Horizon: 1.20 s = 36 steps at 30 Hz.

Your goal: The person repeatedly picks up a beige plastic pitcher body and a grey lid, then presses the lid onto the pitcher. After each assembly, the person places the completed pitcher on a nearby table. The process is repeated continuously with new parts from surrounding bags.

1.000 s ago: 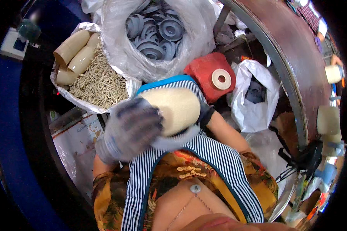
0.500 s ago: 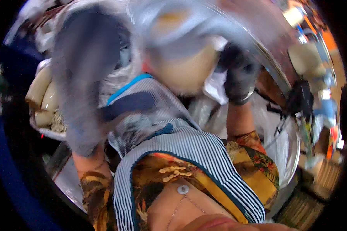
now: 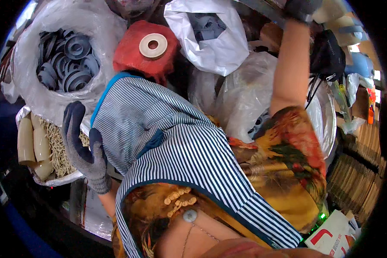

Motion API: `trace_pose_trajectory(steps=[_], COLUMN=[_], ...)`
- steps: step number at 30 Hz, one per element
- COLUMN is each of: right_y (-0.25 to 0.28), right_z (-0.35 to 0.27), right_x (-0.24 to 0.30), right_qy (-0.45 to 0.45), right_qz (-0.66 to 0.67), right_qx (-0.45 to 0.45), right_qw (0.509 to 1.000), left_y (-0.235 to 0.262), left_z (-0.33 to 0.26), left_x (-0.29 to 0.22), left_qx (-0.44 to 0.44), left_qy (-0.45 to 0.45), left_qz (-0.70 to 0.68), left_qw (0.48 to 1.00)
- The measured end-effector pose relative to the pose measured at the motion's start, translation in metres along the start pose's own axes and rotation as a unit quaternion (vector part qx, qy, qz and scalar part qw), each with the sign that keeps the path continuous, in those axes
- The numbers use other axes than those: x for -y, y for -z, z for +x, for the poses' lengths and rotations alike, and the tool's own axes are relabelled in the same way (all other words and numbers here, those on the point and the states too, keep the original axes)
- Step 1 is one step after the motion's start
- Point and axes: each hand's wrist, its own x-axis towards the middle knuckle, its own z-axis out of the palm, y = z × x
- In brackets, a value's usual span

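Note:
My left hand (image 3: 84,148), in a grey and dark-blue glove, hangs beside my striped apron (image 3: 176,137). Its fingers are stretched out, the thumb stands apart, and nothing is held. Up at the far right, my right hand (image 3: 300,9) in a dark glove is reaching away at the picture's rim, next to beige rounded pieces (image 3: 329,9). Its fingers are mostly cut off, so any grip is hidden. Between the hands, a cream ring (image 3: 153,45) with a central hole lies on a red, cloth-like block (image 3: 131,51).
A clear plastic bag (image 3: 28,64) of grey ring-shaped parts (image 3: 77,46) stands far left. Below it, a lined container holds cream cylinders (image 3: 26,142) and thin beige pieces (image 3: 61,146). A white bag (image 3: 236,51) holds more grey parts. Stacked cardboard (image 3: 352,185) is at right.
My left hand has dropped back and down beside the apron. My right hand has moved far up and right. The view has steadied, and the ring on the red block now shows.

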Motion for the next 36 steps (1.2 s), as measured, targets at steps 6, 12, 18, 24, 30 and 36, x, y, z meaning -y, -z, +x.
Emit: trace_pose_trajectory(steps=[6, 12, 18, 24, 30, 36], right_y=[0.115, 0.140, 0.110, 0.348, 0.362, 0.191], right_z=[-0.242, -0.350, -0.459, -0.469, -0.441, -0.402], right_x=[0.028, 0.105, 0.036, 0.075, 0.094, 0.040], right_qy=[-0.066, -0.101, -0.235, -0.259, -0.415, -0.478], right_qz=[-0.472, -0.348, -0.415, -0.428, -0.512, -0.486], right_qx=[0.113, 0.523, 0.724, 0.746, 0.676, 0.600], right_qw=[0.872, 0.771, 0.499, 0.440, 0.330, 0.419], left_y=[0.003, -0.004, -0.027, -0.013, -0.005, -0.007], left_z=[-0.029, -0.024, 0.008, -0.009, -0.032, -0.028], left_x=[0.031, 0.040, 0.014, 0.042, 0.041, 0.030], left_qx=[0.038, 0.040, 0.095, 0.092, 0.114, 0.147], left_qy=[0.110, 0.165, 0.003, 0.042, 0.095, 0.065], left_qz=[-0.029, -0.072, -0.009, 0.078, 0.030, 0.084], left_qw=[0.993, 0.983, 0.995, 0.992, 0.988, 0.983])
